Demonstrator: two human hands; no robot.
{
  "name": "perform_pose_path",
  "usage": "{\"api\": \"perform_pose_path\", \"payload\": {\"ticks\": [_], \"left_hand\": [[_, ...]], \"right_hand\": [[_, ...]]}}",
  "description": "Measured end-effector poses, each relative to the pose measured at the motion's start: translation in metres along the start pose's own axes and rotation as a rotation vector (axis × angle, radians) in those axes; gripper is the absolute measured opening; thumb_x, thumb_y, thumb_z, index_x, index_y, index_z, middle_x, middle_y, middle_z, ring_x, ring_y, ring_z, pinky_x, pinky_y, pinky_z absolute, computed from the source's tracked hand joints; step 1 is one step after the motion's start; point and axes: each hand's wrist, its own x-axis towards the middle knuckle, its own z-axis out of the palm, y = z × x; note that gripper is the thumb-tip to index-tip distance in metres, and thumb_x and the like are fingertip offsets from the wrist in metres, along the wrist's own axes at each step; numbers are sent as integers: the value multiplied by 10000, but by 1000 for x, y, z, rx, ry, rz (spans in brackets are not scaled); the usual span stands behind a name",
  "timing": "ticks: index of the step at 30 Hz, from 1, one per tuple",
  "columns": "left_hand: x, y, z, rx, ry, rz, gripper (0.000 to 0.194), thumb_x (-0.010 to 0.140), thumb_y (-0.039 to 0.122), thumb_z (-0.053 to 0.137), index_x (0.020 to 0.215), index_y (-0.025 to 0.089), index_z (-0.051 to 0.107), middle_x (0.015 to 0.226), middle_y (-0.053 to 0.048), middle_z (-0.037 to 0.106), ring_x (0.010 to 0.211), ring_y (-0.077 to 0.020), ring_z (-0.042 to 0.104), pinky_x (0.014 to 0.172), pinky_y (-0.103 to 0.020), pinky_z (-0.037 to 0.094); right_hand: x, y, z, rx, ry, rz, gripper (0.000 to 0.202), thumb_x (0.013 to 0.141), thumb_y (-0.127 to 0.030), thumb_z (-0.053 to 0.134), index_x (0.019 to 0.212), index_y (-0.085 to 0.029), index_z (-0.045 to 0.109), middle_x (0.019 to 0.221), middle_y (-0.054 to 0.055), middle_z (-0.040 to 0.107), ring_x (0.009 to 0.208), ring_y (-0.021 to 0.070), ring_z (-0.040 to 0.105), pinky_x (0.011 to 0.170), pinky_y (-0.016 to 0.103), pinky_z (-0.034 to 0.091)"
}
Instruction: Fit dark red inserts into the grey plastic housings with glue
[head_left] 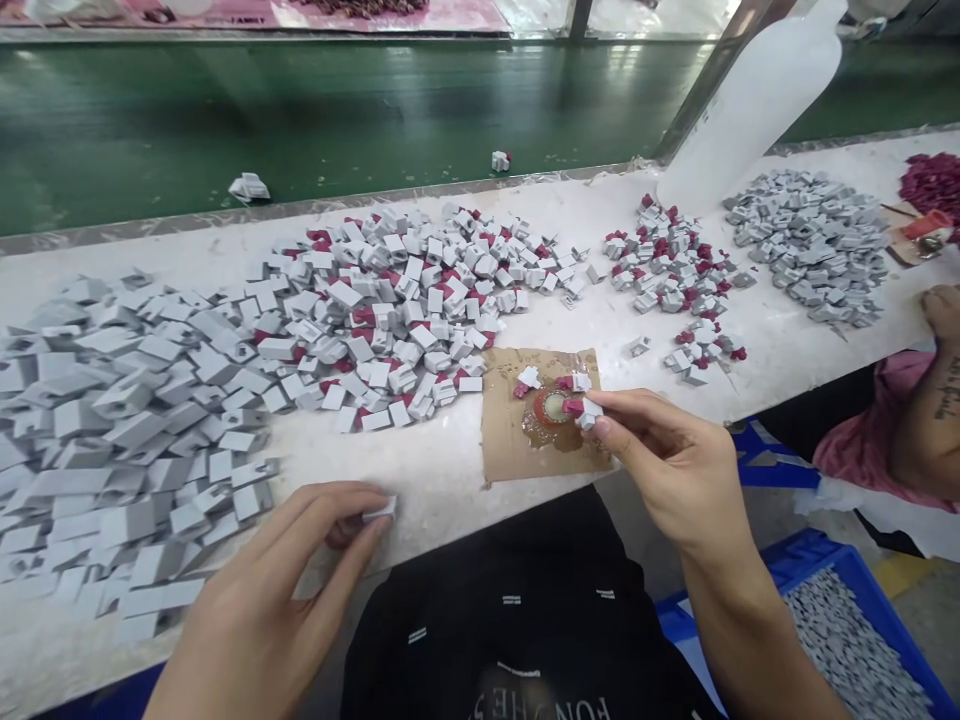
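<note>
My left hand is closed on a small light-grey plastic block above the front of the white table. In my right hand a small grey and maroon plastic piece is pinched between thumb and finger. Its maroon end is over a round red-rimmed dish, and I cannot tell if they touch. The dish stands on a wet piece of brown cardboard. Two more grey and maroon pieces lie there, one left of the dish and another behind it.
Loose grey blocks heap up at left, joining a grey-maroon pile. Further right are a smaller mixed pile, a white bottle and grey parts. Behind runs a green belt. A co-worker's arm is at right, above a blue crate.
</note>
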Motion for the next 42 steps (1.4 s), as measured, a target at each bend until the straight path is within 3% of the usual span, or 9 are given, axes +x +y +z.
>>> {"api": "perform_pose_path", "payload": {"ticks": [3,5,10,17,20,24,29,36,42], "left_hand": [[2,-5,-1,72,-51,135,196,1121,440,739,1285,383,828,1146,-3,809,850,-199,763,833,-297,595],[4,-4,-1,81,-53,172,195,1127,442,712,1270,378,829,1132,-15,800,840,-210,771,818,-305,618],[12,18,9,46,-57,60,174,1110,436,743,1261,359,779,1085,-10,781,846,-225,750,792,-343,652],[54,79,44,-640,-138,-177,244,1014,447,925,1196,298,860,1057,-32,866,952,-228,852,843,-286,723],[75,97,57,-863,-198,-160,238,1017,431,950,1195,289,880,1129,-31,893,1042,-210,877,914,-249,728],[90,109,69,-1042,-285,-91,169,1057,346,922,1189,254,871,1167,-32,909,1082,-192,891,971,-240,732],[97,112,72,-1061,-300,-17,119,1065,274,903,1175,235,879,1234,-34,900,1116,-176,885,990,-223,726],[98,109,72,-1004,-296,2,104,1071,261,882,1174,277,891,1215,-7,902,1107,-166,870,994,-231,708],[97,104,65,-834,-247,27,125,1083,267,847,1192,301,898,1157,-8,889,1070,-181,829,943,-269,681]], "right_hand": [[0,2,-1,-9,-23,-6,148,1021,-278,922,1147,-336,972,1148,46,920,1045,256,891,909,372,784],[-1,4,-1,-20,-31,-6,143,1026,-283,917,1148,-335,971,1161,49,917,1067,262,888,926,384,783],[-1,2,-1,-55,-38,-29,154,1034,-264,895,1159,-319,966,1151,58,909,1068,264,879,888,382,775],[1,-12,-4,-4,-8,-54,198,1030,-204,900,1154,-341,971,1117,20,911,1010,213,881,874,307,756],[3,-16,-5,178,-27,-7,228,1046,-246,917,1222,-383,965,1143,-4,918,1045,202,893,936,295,755],[6,-19,0,398,-106,96,161,1039,-367,952,1198,-359,972,1211,22,939,1115,258,909,1025,396,772],[8,-21,5,417,-89,105,137,1016,-383,977,1149,-351,981,1154,24,946,1080,234,913,1011,350,766],[10,-20,4,309,-114,43,185,1056,-271,920,1184,-393,974,1168,10,927,1087,211,890,962,314,749],[17,-32,12,162,-189,-54,208,1053,-202,874,1160,-343,983,998,28,864,945,181,842,828,271,715]]}}
